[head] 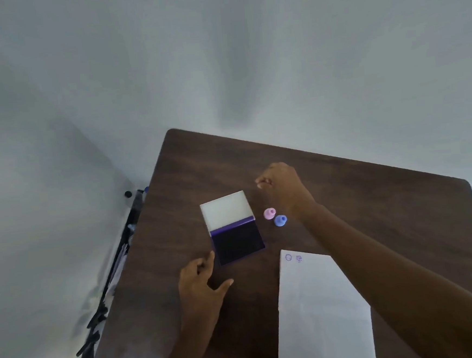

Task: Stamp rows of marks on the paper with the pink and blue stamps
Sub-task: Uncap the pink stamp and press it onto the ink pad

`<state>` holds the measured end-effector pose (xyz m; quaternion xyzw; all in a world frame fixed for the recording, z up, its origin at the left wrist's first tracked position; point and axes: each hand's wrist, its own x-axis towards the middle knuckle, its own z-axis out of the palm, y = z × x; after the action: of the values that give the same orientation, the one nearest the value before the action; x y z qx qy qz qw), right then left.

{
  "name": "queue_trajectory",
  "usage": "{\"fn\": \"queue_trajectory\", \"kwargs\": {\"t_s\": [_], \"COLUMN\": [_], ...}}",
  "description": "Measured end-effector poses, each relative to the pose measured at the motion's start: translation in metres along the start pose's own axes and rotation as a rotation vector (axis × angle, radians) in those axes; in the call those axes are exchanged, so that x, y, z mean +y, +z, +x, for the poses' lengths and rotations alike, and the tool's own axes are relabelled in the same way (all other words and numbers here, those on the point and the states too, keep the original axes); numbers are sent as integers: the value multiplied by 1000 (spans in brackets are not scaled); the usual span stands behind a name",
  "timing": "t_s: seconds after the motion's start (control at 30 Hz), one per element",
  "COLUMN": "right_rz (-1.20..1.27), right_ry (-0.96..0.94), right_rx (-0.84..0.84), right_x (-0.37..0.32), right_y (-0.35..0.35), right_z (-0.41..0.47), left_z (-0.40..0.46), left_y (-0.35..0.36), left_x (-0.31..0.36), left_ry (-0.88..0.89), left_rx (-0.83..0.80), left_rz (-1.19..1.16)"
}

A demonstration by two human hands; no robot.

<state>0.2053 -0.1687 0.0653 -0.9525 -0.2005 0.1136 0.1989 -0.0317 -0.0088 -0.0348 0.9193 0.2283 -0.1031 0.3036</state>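
Note:
A small pink stamp and a small blue stamp stand side by side on the dark wooden table, just right of an open purple ink pad with its white lid folded back. A white paper lies at the near right and carries two small purple marks at its top left corner. My right hand hovers beyond the stamps, fingers curled with nothing seen in them. My left hand rests by the pad's near left corner, fingers apart.
The table's left edge runs beside a pale wall, with dark cables and clutter in the gap below. The table's far edge is rounded at its corners.

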Motion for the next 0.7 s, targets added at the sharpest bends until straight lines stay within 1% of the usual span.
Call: {"fn": "queue_trajectory", "kwargs": {"t_s": [0.1,0.17,0.23,0.4,0.47,0.6,0.63,0.7], "right_rz": [-83,-104,-135,-187,-142,-44,-8,130], "right_ry": [65,64,63,82,113,160,188,302], "right_rx": [-86,-173,-235,-330,-338,-286,-271,-232], "right_x": [22,28,28,19,18,15,13,9], "right_y": [-3,-1,4,17,17,14,12,7], "right_z": [-19,-26,-31,-36,-37,-42,-43,-44], "left_z": [-1,-1,-2,1,2,5,5,6], "left_y": [-2,-5,-8,-15,-18,-25,-27,-31], "left_x": [0,4,8,16,19,30,33,43], "left_ry": [-34,-52,-47,-13,-5,23,42,77], "left_rx": [-39,-63,-59,-31,-21,-2,1,3], "left_rz": [-36,-52,-58,-71,-85,-157,-182,-237]}}
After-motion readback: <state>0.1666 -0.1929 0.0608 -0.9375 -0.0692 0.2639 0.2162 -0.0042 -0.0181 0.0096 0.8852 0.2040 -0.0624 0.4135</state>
